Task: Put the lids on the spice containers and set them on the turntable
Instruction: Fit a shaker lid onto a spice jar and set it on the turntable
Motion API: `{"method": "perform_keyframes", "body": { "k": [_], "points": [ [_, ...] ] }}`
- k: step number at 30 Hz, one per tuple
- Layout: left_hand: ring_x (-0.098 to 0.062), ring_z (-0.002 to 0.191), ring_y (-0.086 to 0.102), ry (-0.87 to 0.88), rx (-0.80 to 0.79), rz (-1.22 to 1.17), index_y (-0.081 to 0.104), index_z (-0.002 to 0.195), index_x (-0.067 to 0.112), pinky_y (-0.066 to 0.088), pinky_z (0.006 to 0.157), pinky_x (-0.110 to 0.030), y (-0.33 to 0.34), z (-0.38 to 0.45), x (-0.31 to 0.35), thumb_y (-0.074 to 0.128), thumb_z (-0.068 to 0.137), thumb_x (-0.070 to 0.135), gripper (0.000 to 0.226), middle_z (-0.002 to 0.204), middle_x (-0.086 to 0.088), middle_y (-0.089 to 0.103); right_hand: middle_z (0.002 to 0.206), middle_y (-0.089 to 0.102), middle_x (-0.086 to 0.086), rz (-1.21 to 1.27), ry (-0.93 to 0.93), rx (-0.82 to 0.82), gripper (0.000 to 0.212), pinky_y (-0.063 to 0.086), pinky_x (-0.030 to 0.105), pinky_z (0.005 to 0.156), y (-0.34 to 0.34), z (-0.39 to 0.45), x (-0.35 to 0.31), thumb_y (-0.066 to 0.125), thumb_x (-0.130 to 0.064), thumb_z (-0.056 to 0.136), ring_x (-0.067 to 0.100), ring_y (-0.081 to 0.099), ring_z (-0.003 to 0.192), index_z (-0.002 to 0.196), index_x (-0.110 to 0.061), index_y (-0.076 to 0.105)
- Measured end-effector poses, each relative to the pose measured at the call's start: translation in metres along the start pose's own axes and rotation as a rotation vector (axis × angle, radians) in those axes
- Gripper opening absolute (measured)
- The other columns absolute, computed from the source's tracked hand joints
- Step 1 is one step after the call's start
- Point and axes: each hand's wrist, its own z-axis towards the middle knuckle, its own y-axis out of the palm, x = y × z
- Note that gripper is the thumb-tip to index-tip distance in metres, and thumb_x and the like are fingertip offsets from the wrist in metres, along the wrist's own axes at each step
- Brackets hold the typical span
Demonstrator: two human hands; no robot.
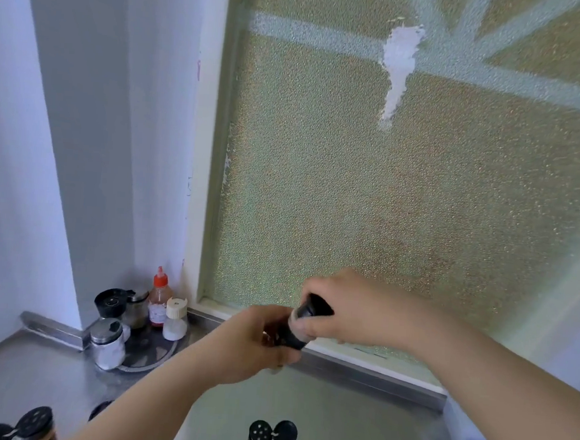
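I hold a small spice container point(294, 335) up in front of me, tilted. My left hand point(249, 344) grips its body from below. My right hand point(347, 309) grips the black lid point(313, 307) on its top end. The turntable point(150, 351) lies in the corner at the left, carrying a steel-capped jar point(106, 342), a white-lidded jar point(175, 320), a red-capped sauce bottle point(158, 298), a black-lidded jar point(111, 301) and a glass jar point(137, 307). At the bottom edge stand a shaker with its black flip lid open point(261, 436) and another black-topped shaker point(34, 422).
The steel countertop point(336, 422) runs under my arms, with a raised steel edge point(374, 373) along a frosted window point(386, 192). White walls close the corner at the left. A dark lid point(98, 409) lies on the counter near my left forearm.
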Motion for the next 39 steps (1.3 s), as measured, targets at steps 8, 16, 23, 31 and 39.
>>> {"method": "perform_keyframes", "body": {
  "k": [8, 16, 23, 31, 39],
  "points": [
    [-0.003, 0.056, 0.05, 0.004, 0.057, 0.093, 0.054, 0.077, 0.028, 0.041, 0.058, -0.014, -0.001, -0.003, -0.005, 0.063, 0.081, 0.01, 0.02, 0.063, 0.008, 0.054, 0.079, 0.063, -0.007, 0.156, 0.051, 0.067, 0.031, 0.045, 0.028, 0.058, 0.013, 0.014, 0.005, 0.057, -0.053, 0.082, 0.011, 0.063, 0.066, 0.092, -0.024, 0.058],
    [0.001, 0.051, 0.049, 0.038, 0.207, 0.147, 0.05, 0.073, 0.032, 0.038, 0.055, -0.011, 0.004, 0.0, -0.009, 0.061, 0.08, 0.009, 0.026, 0.057, 0.019, 0.057, 0.065, 0.05, -0.005, 0.095, 0.073, 0.247, 0.028, 0.031, 0.029, 0.049, 0.028, 0.028, -0.002, 0.052, -0.048, 0.085, 0.014, 0.046, 0.057, 0.083, -0.021, 0.045],
    [0.0, 0.053, 0.047, 0.0, 0.067, -0.061, 0.052, 0.082, 0.024, 0.042, 0.054, -0.011, -0.001, 0.001, -0.005, 0.058, 0.086, 0.006, 0.018, 0.065, 0.009, 0.05, 0.063, 0.055, -0.003, 0.208, 0.034, 0.267, 0.031, 0.035, 0.029, 0.054, 0.031, 0.034, 0.009, 0.053, -0.046, 0.086, 0.013, 0.047, 0.055, 0.08, -0.016, 0.054],
    [-0.018, 0.085, 0.062, 0.081, -0.234, -0.532, 0.059, 0.104, 0.004, 0.049, 0.073, -0.023, -0.018, 0.007, -0.004, 0.07, 0.075, 0.025, 0.037, 0.092, -0.007, 0.067, 0.069, 0.064, -0.004, 0.204, -0.175, 0.19, 0.018, 0.044, 0.021, 0.053, -0.001, 0.03, 0.001, 0.057, -0.04, 0.083, 0.008, 0.054, 0.056, 0.08, -0.022, 0.059],
    [-0.024, 0.084, 0.065, 0.147, -0.368, -0.91, 0.05, 0.12, -0.001, 0.053, 0.085, -0.039, -0.022, 0.017, 0.021, 0.07, 0.077, 0.027, 0.055, 0.096, -0.012, 0.066, 0.063, 0.058, 0.002, 0.416, -0.021, -0.155, 0.094, 0.039, 0.02, 0.053, -0.069, 0.035, -0.001, 0.003, -0.072, 0.069, 0.012, 0.047, 0.055, 0.102, -0.009, 0.064]
  ]
}}
